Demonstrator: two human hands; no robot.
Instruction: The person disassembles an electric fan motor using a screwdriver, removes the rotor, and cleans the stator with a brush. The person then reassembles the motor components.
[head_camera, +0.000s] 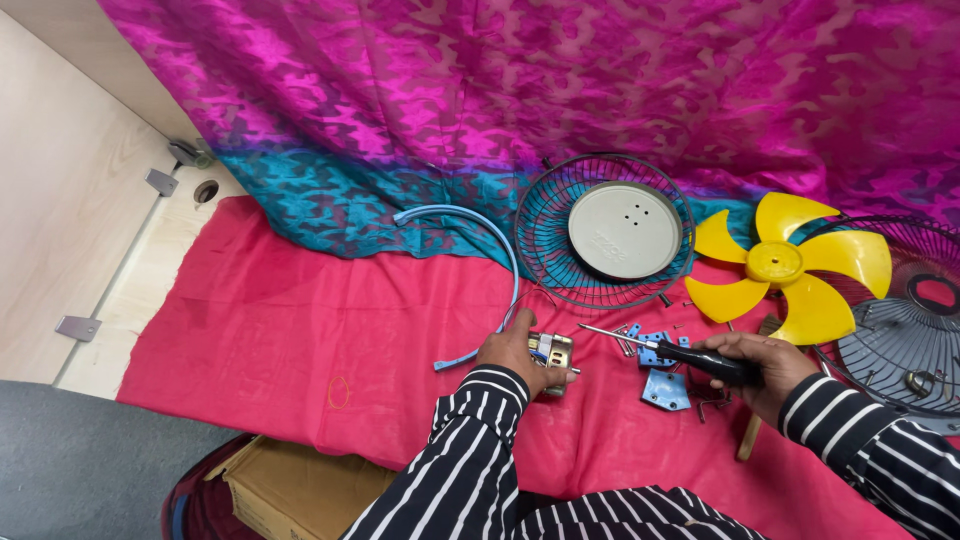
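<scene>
— What can't you make out from here?
— My left hand (512, 352) covers most of the small motor (551, 352). Right of that motor, the dark fan guard (900, 320) runs off the edge, and the screws (712, 404) are too tiny.

left hand (512, 350) bare, showing no rings | right hand (765, 368) bare | both arms wearing long black sleeves (470, 450) with thin white stripes | cuffs ending snug at wrists, stripes ringing them | same striped cloth showing near bottom edge
</scene>
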